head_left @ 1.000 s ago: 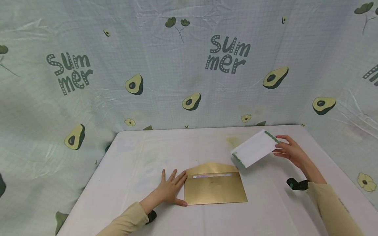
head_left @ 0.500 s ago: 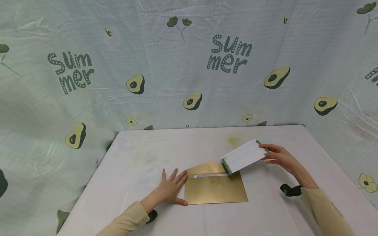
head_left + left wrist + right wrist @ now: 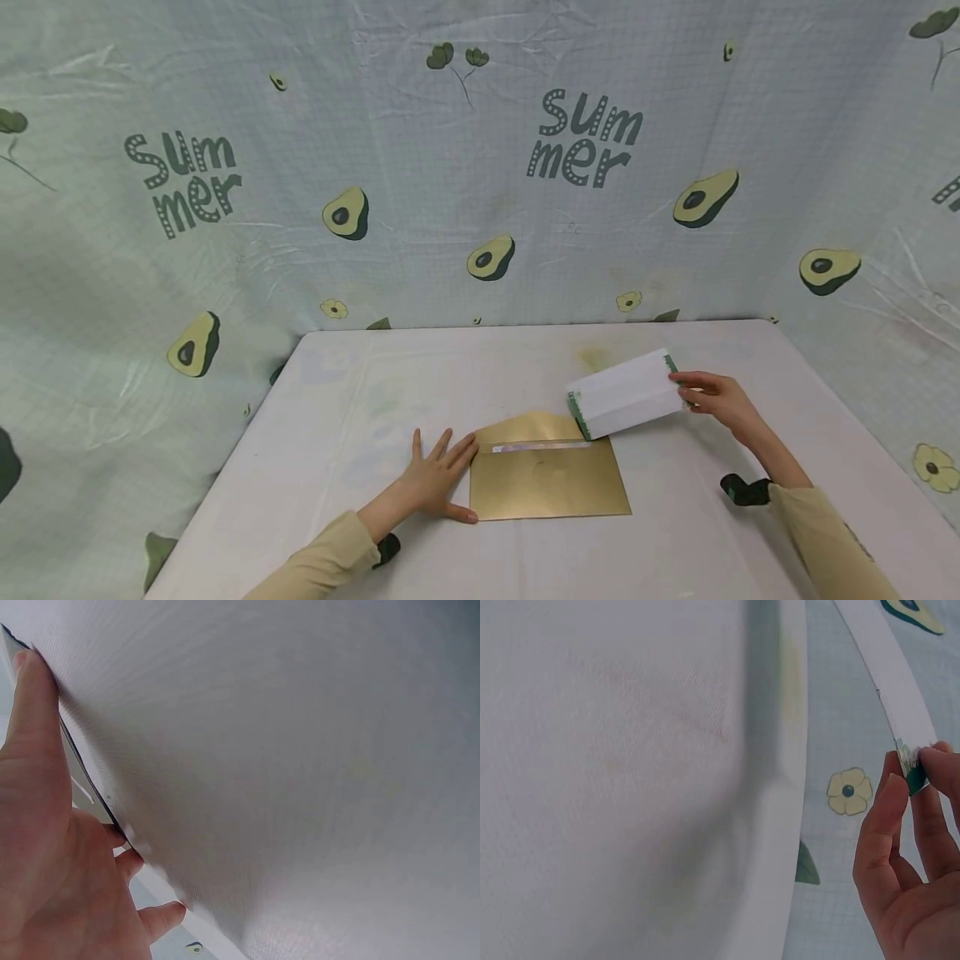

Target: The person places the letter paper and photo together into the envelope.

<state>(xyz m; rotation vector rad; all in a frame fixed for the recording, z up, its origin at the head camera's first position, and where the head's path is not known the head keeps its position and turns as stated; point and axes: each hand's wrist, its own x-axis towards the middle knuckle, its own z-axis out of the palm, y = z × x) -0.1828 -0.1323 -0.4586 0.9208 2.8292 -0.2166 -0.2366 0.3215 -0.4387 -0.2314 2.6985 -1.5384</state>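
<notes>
A gold envelope (image 3: 551, 490) lies on the white table with its flap folded back, away from the person. In its opening shows a thin, pale printed strip (image 3: 538, 447). The left hand (image 3: 431, 486) rests with spread fingers at the envelope's left edge, index fingertip and thumb touching it. The right hand (image 3: 722, 407) pinches the right end of a white sheet of paper (image 3: 628, 395) with green patterned borders at both ends. That paper is held tilted above the table, its lower left corner over the envelope's upper right. In the right wrist view, thumb and fingers grip the paper's green end (image 3: 915, 778).
The white table (image 3: 360, 392) ends at the back against a hanging cloth (image 3: 420, 150) printed with avocados and "summer". A black wrist device (image 3: 744, 490) sits under the right wrist. Another black device (image 3: 387, 548) is at the left wrist.
The right hand has carried the paper left and down until its corner overlaps the envelope. In the last half second it has shifted slightly right. The left hand stays in place.
</notes>
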